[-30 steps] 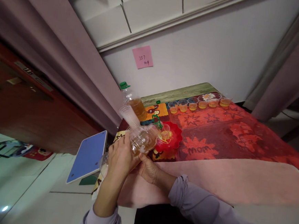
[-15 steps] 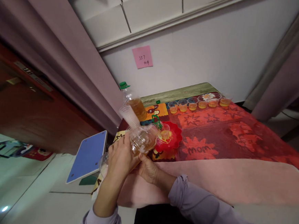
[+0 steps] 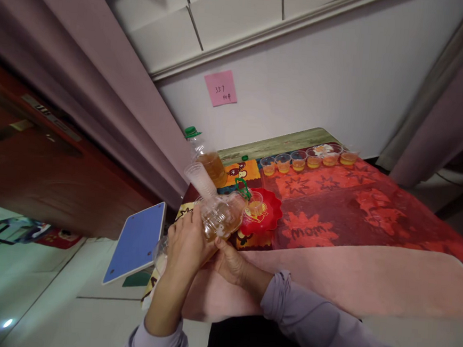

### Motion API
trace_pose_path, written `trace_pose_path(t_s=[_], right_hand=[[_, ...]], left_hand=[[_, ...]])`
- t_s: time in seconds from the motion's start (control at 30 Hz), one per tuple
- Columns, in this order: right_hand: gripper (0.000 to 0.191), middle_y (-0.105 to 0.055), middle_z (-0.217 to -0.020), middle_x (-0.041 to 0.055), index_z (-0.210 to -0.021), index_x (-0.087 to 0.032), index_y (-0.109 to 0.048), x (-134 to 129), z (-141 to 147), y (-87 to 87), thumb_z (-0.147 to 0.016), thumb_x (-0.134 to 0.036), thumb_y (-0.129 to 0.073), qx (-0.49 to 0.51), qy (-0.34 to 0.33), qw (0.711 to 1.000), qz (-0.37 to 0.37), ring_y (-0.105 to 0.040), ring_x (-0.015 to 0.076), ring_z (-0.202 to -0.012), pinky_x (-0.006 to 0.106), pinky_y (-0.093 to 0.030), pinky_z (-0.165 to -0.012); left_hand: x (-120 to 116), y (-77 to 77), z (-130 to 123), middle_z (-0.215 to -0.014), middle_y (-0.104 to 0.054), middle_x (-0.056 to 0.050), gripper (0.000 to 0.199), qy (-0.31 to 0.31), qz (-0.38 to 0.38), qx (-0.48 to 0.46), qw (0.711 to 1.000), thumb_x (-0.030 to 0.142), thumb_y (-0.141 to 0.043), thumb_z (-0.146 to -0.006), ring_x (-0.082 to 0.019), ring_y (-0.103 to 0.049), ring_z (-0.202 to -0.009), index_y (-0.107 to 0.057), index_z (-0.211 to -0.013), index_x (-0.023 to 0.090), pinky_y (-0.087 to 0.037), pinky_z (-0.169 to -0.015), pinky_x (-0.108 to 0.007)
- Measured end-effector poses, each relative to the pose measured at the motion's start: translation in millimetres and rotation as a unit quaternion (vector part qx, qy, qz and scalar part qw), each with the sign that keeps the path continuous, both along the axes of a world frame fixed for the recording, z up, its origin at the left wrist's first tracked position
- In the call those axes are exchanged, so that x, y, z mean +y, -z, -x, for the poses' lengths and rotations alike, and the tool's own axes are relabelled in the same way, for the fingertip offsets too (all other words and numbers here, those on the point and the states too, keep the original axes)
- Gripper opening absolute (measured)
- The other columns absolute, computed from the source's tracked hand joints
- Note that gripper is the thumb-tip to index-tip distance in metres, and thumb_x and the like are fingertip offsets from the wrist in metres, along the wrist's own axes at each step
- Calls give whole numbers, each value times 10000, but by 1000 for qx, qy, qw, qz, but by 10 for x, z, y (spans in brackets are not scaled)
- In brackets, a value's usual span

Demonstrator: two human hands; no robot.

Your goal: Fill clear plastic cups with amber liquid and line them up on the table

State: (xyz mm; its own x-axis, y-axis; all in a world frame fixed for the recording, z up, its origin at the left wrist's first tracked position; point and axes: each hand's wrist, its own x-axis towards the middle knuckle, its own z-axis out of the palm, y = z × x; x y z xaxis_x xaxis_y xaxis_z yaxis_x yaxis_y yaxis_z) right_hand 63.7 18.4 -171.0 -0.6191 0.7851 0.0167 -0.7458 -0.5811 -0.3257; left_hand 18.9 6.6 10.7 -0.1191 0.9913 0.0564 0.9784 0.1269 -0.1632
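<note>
A clear plastic bottle (image 3: 220, 215) with amber liquid is tilted between my two hands, its mouth towards a plastic cup (image 3: 256, 203). That cup stands on a red scalloped plate (image 3: 273, 219) and has some liquid in it. My left hand (image 3: 186, 239) is wrapped round the bottle's near side. My right hand (image 3: 228, 260) supports it from below, fingers partly hidden. A green ring (image 3: 243, 188) shows by the bottle's neck. Behind the bottle leans a stack of clear cups (image 3: 201, 181).
A second large bottle (image 3: 211, 166) with a green cap stands at the table's back left. Several cups of amber liquid (image 3: 298, 161) form a row along the back edge. A loose green cap (image 3: 244, 157) lies nearby. Left of the table is a blue board (image 3: 135, 243).
</note>
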Motion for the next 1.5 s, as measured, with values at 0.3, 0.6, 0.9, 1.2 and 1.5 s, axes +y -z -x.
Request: trace_pose_path(t_s=[0.3,0.6,0.9,1.2,1.5], right_hand=[[640,-774,-1321,85,-1298,-274,-694,-10,0,-12,-791,-620,-877,-9,10,1000,-14,-694,311,-1199,510,-592,-974],[663,-793,-1296,82,-1260,-282,-726,35,-95,-134,-718,-600,-937,-83,76,992,-54,-710,338,-1224,547,-581,-1050],[887,-785,-1257,84,-1249,-254,-704,263,-242,-144,-513,-615,-1043,-184,152,947,-217,-711,334,-1204,509,-538,-1126],[807,-768,-1291,91,-1393,-303,-681,20,-380,-128,-684,-517,-1000,-357,86,882,-296,-766,322,-1108,526,-636,-941],[277,-839,-954,62,-1075,-278,-830,377,-1452,-568,-937,-514,-786,-559,207,656,-462,-780,258,-856,438,-634,-849]], left_hand=[[13,33,23,-1289,-705,-205,758,12,-10,1,1000,399,-707,-889,-397,-658,-1249,-449,-1537,101,-496,-986,-488],[-24,310,351,-1459,-659,-237,927,53,-108,-99,988,509,-757,-846,-445,-635,-1332,-413,-1606,106,-526,-1037,-558],[-285,799,580,-1554,-597,-245,1140,72,-316,-283,903,827,-768,-747,-429,-575,-1458,-441,-1596,139,-459,-1223,-576],[-591,954,824,-1435,-666,-155,986,-142,-336,-434,824,591,-868,-680,-339,-683,-1305,-493,-1504,200,-534,-1171,-509],[-760,1288,1023,-1417,-644,-172,945,-161,-340,-489,787,525,-868,-751,-372,-656,-1353,-422,-1526,218,-556,-1158,-541]])
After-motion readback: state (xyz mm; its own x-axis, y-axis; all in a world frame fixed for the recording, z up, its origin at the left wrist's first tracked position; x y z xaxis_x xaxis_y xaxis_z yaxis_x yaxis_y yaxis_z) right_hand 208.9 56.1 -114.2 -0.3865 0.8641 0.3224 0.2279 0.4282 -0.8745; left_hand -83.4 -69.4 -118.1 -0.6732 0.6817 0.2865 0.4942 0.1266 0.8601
